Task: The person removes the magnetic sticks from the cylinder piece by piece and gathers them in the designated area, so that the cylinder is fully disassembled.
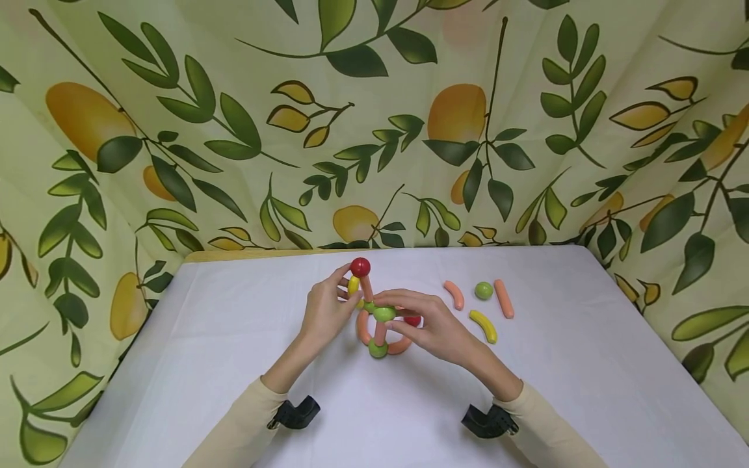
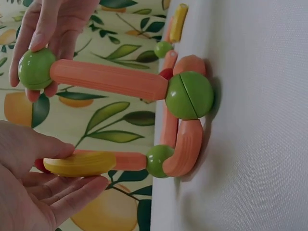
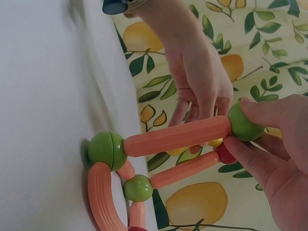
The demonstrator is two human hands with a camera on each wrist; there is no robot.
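Note:
My left hand [image 1: 328, 309] pinches a yellow curved stick [image 2: 79, 164] between thumb and fingers. That stick lies alongside an upright salmon stick topped by a red ball [image 1: 360, 267]; whether it joins the ball cannot be told. My right hand [image 1: 435, 325] grips a green ball [image 3: 244, 122] at the top of another upright salmon stick [image 2: 108, 79]. Both uprights rise from green balls, the front one [image 1: 378, 350] resting on the table. Curved salmon sticks [image 3: 101, 197] link the base balls in a ring. Another red ball [image 1: 413, 320] is partly hidden behind my right hand.
Right of the hands lie a curved salmon stick [image 1: 454, 294], a loose green ball [image 1: 483, 290], a straight salmon stick [image 1: 504, 299] and a yellow curved stick [image 1: 483, 327]. A white cloth [image 1: 234, 325] covers the table. Leaf-patterned fabric [image 1: 374, 162] hangs behind and at both sides.

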